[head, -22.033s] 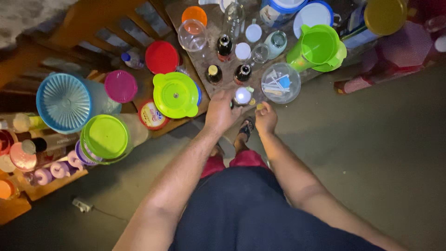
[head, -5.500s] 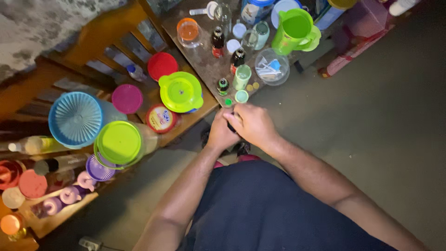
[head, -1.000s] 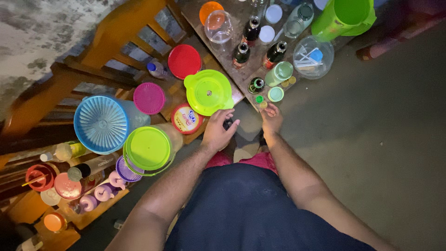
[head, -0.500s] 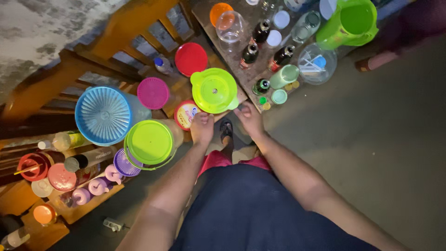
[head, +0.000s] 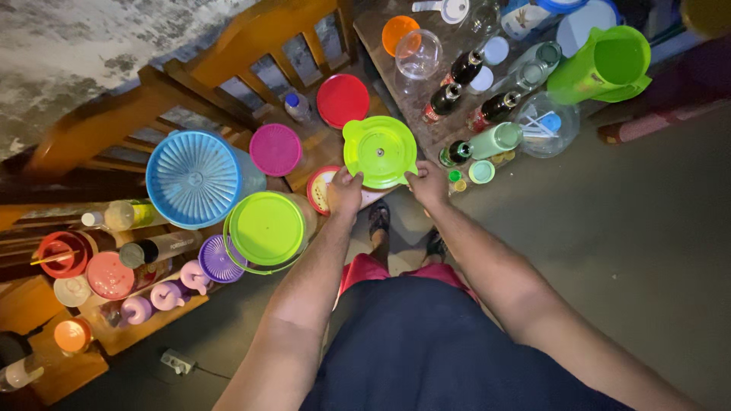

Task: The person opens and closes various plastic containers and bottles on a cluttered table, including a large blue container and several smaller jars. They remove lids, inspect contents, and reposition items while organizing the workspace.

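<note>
**Lime-green lid gripped at both sides**

Nearest the camera, a dark blue garment (head: 426, 350) and two bare forearms are seen reaching forward. The left hand (head: 345, 191) is closed on the near left edge of a round lime-green lid (head: 379, 151), fingers curled over its rim. The right hand (head: 429, 183) is clamped on the lid's near right edge in the same way. The lid is held level at the near corner of the wooden table (head: 396, 91), partly covering a red-rimmed container (head: 320, 188) just beside the left hand. To the left, a green-lidded tub (head: 266, 228) and a blue ribbed lid (head: 192, 178) are seen. Just right of the right hand, small loose caps (head: 481, 171) are laid out. Farther on, dark glass bottles (head: 443, 99), a red lid (head: 343, 100) and a green jug (head: 605, 65) are set.
</note>
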